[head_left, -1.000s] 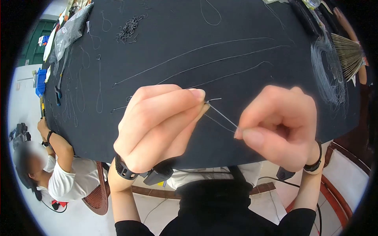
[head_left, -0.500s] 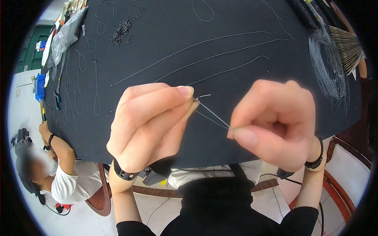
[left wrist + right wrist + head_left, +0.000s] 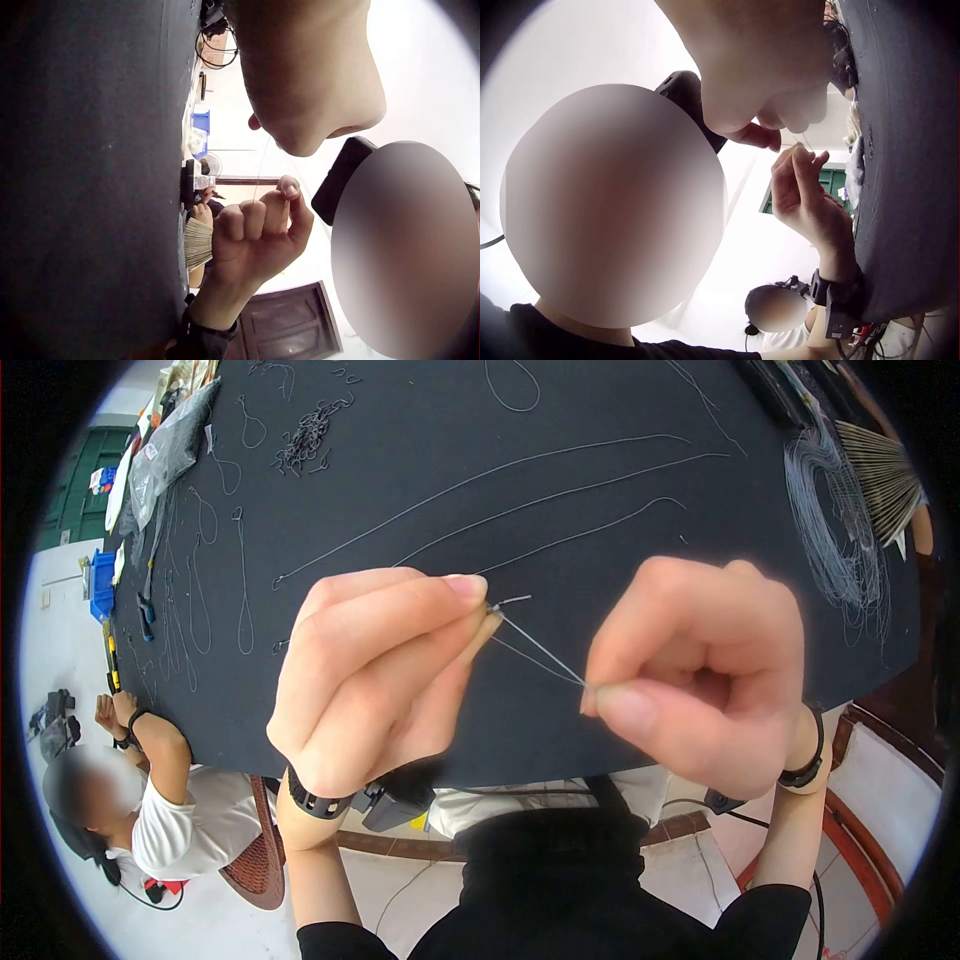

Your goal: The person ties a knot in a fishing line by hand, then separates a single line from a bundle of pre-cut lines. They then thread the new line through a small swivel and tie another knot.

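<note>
In the head view my left hand [image 3: 375, 675] pinches a knotted end of thin grey fishing line [image 3: 540, 647] between thumb and index finger. A short grey tip sticks out past those fingertips. Two strands run from the knot down to my right hand [image 3: 700, 680], whose thumb and index finger pinch them; the other fingers curl in. Whatever lies inside the left fingertips is hidden. Both hands are raised over the black table [image 3: 560, 740]. The right wrist view shows the left hand [image 3: 810, 199] from below, fingertips together; a fine strand crosses the gap.
Long lines [image 3: 500, 470] lie across the table beyond the hands. A heap of dark hooks [image 3: 308, 438] sits at far left, near looped lines [image 3: 242, 585] and a plastic bag [image 3: 175, 450]. A coil of line [image 3: 830, 530] lies at right. Another person [image 3: 165, 810] sits at left.
Both hands shifted slightly left in the head view, mostly in the first half second, with the line still stretched between them. The seated person's hands moved a little.
</note>
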A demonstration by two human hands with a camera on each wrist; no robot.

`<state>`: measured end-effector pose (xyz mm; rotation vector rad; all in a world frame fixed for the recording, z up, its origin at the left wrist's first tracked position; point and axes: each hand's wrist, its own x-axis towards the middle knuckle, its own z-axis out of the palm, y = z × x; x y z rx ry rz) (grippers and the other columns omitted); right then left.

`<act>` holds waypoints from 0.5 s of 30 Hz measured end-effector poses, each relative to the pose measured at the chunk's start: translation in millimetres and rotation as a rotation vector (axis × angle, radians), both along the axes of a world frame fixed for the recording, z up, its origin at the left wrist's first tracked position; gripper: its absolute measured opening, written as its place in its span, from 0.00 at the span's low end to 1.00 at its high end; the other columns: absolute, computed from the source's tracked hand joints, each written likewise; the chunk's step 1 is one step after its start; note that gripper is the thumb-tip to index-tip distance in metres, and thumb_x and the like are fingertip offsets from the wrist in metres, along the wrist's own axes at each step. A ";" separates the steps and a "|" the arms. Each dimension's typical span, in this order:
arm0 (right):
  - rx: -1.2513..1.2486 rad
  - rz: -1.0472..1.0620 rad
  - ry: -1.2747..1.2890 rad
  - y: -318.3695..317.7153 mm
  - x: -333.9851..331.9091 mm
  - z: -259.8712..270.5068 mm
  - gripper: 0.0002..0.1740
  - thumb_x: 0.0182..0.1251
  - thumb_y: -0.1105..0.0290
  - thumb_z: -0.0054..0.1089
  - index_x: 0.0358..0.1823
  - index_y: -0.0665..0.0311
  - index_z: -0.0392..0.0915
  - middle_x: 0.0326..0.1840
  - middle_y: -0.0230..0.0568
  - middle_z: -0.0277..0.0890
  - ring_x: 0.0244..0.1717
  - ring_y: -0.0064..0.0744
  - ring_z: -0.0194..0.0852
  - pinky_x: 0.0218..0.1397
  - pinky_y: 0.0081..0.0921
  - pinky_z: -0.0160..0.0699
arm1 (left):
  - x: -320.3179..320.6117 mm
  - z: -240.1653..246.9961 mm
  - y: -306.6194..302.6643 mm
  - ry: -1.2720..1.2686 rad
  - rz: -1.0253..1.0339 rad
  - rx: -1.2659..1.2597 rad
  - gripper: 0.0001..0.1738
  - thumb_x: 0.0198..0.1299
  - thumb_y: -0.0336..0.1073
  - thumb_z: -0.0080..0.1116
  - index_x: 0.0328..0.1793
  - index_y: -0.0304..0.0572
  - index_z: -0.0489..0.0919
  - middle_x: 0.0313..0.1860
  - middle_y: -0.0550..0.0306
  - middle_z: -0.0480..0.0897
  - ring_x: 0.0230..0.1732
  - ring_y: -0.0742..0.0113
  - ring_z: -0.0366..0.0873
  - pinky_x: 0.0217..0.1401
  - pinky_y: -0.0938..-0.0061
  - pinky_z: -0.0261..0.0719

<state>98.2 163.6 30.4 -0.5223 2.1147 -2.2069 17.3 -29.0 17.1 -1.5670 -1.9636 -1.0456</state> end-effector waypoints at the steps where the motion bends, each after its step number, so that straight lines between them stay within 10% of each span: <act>1: -0.001 0.001 -0.002 0.1 0.0 -0.1 0.02 0.52 0.79 0.52 0.28 0.70 0.72 0.08 0.25 0.62 0.08 0.07 0.50 0.14 0.11 0.43 | 0.0 0.0 0.0 0.001 0.002 0.000 0.06 0.48 0.15 0.56 0.33 0.25 0.75 0.36 0.44 0.76 0.31 0.60 0.77 0.29 0.74 0.84; 11: 0.011 0.001 -0.019 0.7 0.6 0.7 0.02 0.52 0.79 0.52 0.28 0.71 0.72 0.09 0.28 0.65 0.08 0.08 0.53 0.14 0.11 0.46 | -0.7 -0.6 0.4 -0.002 0.002 0.005 0.05 0.48 0.15 0.55 0.33 0.24 0.75 0.36 0.43 0.76 0.31 0.61 0.77 0.29 0.74 0.84; 15: 0.009 0.000 -0.021 0.7 0.5 0.4 0.02 0.52 0.79 0.52 0.28 0.71 0.72 0.09 0.28 0.65 0.08 0.08 0.53 0.14 0.10 0.46 | 4.5 -5.1 2.9 -0.088 0.073 0.084 0.16 0.34 0.15 0.64 0.33 0.33 0.79 0.37 0.52 0.79 0.31 0.62 0.78 0.32 0.75 0.79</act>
